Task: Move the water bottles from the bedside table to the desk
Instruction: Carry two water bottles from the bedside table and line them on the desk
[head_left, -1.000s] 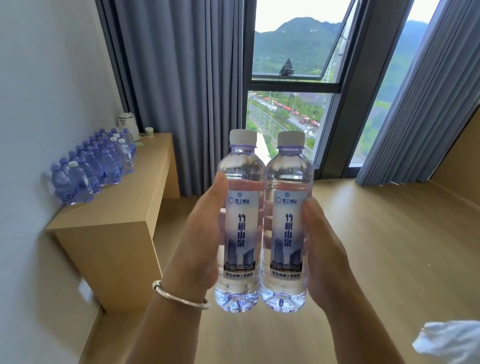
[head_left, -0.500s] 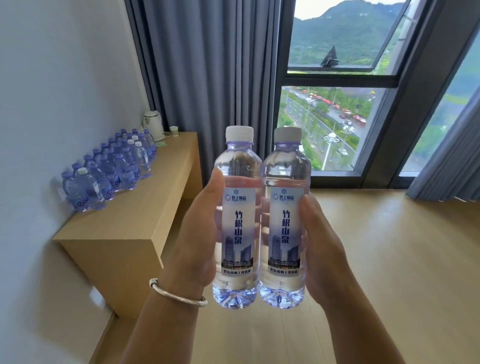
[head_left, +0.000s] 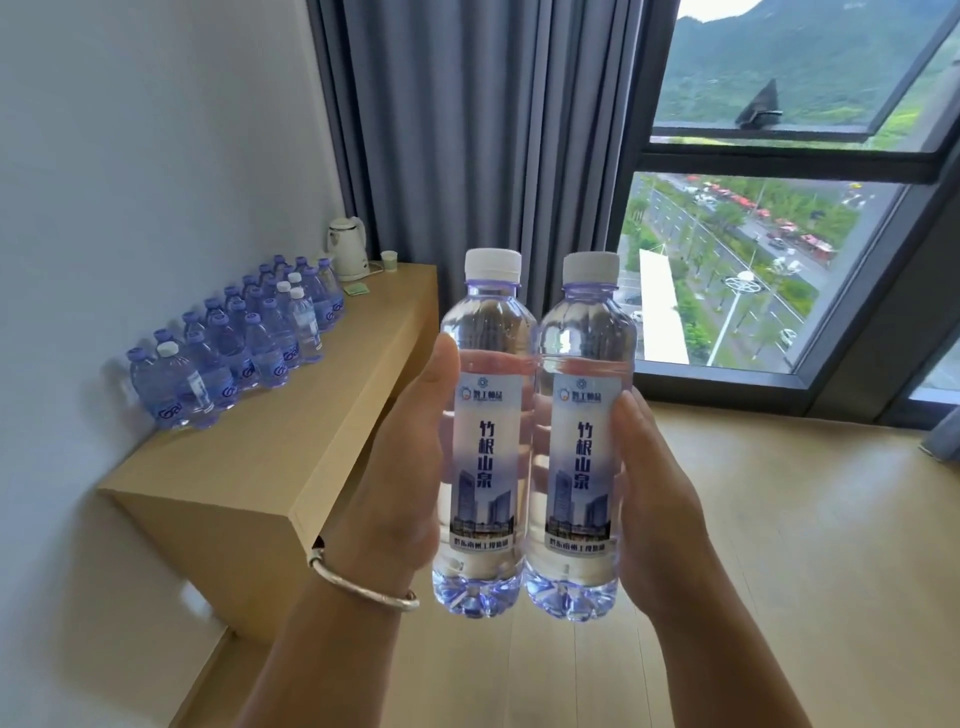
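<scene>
1. Desk (head_left: 291, 447): light wood, against the white wall, ahead and left of the left hand, well apart from it.
2. Curtain (head_left: 478, 156): grey, hung beyond both hands, above the bottle caps; window (head_left: 753, 270) up and right of the right hand.
3. Cluster of bottles (head_left: 234, 343): many small blue-tinted bottles stood in rows along the desk's wall side, up-left of the left hand.
4. Left hand (head_left: 400, 467): wrapped round the left water bottle (head_left: 485, 431), thumb up its near side, fingers behind; silver bangle (head_left: 358, 584) on the wrist.
5. Right hand (head_left: 660, 493): clamped on the right water bottle (head_left: 584, 436), thumb on the label's edge, fingers behind.
6. Both held bottles were upright, white caps on, touching side by side between the hands, in the air over the floor, not on the desk.
7. Kettle (head_left: 345, 249): white, at the desk's far end, past the cluster; small cup (head_left: 388, 261) just beside it.
</scene>
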